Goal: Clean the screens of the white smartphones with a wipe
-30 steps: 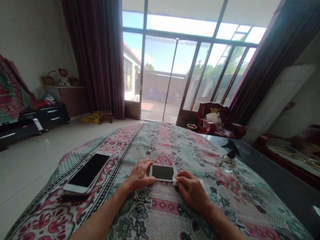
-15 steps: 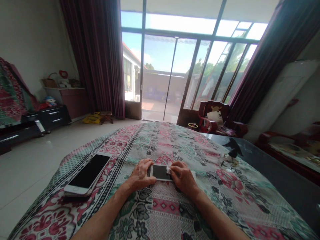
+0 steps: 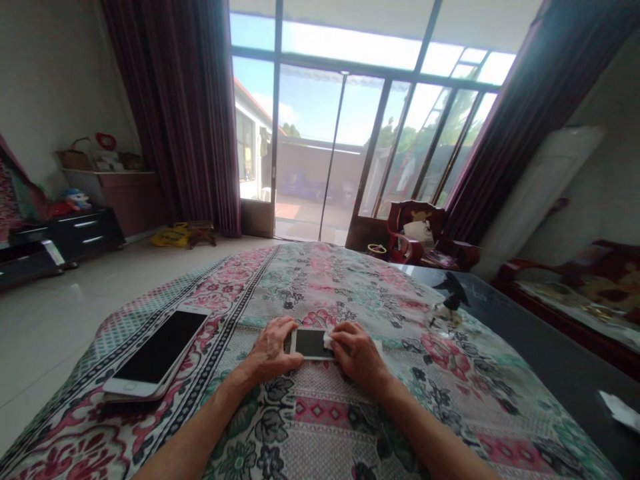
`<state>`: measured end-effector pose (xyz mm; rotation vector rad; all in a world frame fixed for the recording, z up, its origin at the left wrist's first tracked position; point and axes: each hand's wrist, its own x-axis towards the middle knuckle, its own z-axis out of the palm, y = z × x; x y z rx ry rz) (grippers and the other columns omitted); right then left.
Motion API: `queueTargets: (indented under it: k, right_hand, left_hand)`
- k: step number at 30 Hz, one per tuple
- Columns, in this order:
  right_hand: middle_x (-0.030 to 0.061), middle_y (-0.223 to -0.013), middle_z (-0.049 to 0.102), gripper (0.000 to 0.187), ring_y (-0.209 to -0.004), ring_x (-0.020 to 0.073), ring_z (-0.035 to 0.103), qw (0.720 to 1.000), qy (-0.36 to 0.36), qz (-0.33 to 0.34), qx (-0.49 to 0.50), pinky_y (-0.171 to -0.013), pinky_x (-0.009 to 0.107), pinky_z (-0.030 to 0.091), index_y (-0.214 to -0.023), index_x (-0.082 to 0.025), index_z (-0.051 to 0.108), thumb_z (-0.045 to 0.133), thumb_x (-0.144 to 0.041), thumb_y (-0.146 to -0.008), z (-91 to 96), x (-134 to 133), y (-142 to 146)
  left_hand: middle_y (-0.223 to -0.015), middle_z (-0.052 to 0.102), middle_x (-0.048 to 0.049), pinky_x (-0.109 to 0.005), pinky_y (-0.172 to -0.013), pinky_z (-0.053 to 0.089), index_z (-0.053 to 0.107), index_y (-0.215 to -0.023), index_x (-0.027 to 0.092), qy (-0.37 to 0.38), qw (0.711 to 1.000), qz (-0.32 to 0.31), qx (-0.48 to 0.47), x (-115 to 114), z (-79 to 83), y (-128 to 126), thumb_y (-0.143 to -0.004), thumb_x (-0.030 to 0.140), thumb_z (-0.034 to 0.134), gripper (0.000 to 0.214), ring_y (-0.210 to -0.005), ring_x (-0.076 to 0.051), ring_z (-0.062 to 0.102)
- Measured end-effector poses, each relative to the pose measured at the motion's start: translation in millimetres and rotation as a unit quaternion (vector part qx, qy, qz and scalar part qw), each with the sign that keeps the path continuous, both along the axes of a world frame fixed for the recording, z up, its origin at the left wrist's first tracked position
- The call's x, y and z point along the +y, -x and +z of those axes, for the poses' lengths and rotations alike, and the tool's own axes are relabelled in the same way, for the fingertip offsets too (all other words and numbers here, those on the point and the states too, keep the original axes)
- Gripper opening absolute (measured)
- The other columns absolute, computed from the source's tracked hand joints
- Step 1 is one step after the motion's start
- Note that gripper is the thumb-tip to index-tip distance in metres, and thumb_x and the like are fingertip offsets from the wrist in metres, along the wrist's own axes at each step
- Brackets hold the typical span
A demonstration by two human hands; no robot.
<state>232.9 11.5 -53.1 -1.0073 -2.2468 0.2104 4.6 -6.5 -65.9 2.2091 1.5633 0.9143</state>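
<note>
A small white phone with a dark screen lies crosswise on the flowered tablecloth. My left hand grips its left end, thumb along the near edge and fingers at the far edge. Pinched in the fingers of my right hand is a crumpled white tissue, pressed against the right part of the screen. The phone's right end is partly hidden by that hand. Off to the left, a larger white phone rests face up on top of another flat device, its screen black.
On the right of the cloth stands a clear glass object with a dark top. Beyond it is a dark tabletop with white paper at the right edge. A red wooden chair stands near the glass doors.
The view has turned slightly right, so everything sits further left and the white paper has come into view. Both hands keep their hold on the phone and tissue.
</note>
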Motion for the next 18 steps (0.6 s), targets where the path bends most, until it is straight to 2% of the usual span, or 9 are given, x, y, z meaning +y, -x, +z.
queueTargets:
  k: [5, 14, 18]
  right_hand:
    - [0.0044, -0.093, 0.063, 0.016, -0.09, 0.018, 0.056, 0.999, -0.01, -0.049, -0.002, -0.086, 0.032, 0.042, -0.083, -0.021, 0.069, 0.054, -0.017, -0.084, -1.5, 17, 16]
    - [0.0029, -0.094, 0.062, 0.016, -0.091, 0.0174, 0.054, 0.999, -0.024, 0.022, -0.021, -0.086, 0.032, 0.04, -0.09, -0.023, 0.067, 0.053, -0.017, -0.085, -1.9, -29, 12]
    - [0.0024, -0.093, 0.063, 0.016, -0.09, 0.0171, 0.054, 0.999, -0.019, 0.026, -0.036, -0.086, 0.032, 0.039, -0.091, -0.024, 0.067, 0.053, -0.018, -0.086, 0.1, -26, 13]
  left_hand:
    - [-0.12, 0.056, -0.0087, -0.036, -0.1, 0.036, 0.057, -0.108, 0.018, 0.003, 1.0, -0.003, -0.001, 0, 0.3, 0, -0.061, 0.024, 0.064, 0.047, -0.114, -0.027, 0.048]
    - [-0.12, 0.055, -0.0086, -0.036, -0.099, 0.036, 0.056, -0.107, 0.019, 0.005, 1.0, -0.003, 0.002, 0, 2.1, 0, -0.061, 0.024, 0.064, 0.048, -0.114, -0.027, 0.048]
    - [-0.121, 0.055, -0.0084, -0.037, -0.1, 0.035, 0.056, -0.107, 0.019, 0.005, 1.0, -0.002, 0.002, -1, 2.2, 0, -0.061, 0.025, 0.064, 0.048, -0.114, -0.027, 0.048]
